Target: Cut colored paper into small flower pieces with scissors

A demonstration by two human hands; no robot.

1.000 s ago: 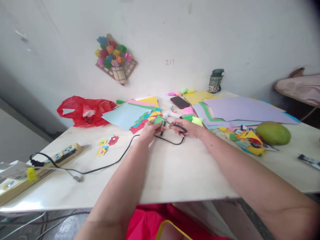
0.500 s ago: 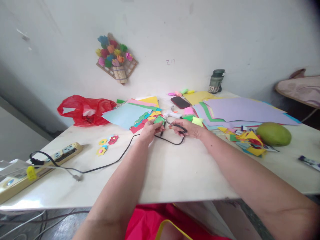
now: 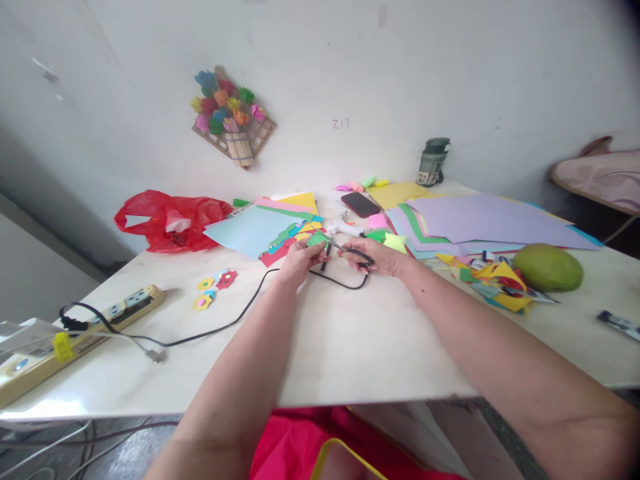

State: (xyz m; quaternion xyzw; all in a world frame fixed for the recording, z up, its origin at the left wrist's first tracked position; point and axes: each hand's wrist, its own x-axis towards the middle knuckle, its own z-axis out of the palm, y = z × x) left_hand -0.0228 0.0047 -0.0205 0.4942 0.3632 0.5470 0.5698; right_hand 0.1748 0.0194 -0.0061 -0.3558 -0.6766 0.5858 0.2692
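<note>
Still: L hand (image 3: 296,264) fingers pinching grn paper (image 3: 317,239); R hand (image 3: 381,257) fingers gripping scissors (image 3: 361,255); pose ~unchanged.

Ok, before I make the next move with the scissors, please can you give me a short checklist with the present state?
1. Scissors in the right hand: ok.
2. Green paper held by the left hand: ok.
3. Left hand safely away from the blades: cannot tell, too small.
4. Black cord away from the hands: not ok, it loops close to both.
5. Phone away from the blades: ok, it lies farther back.
</note>
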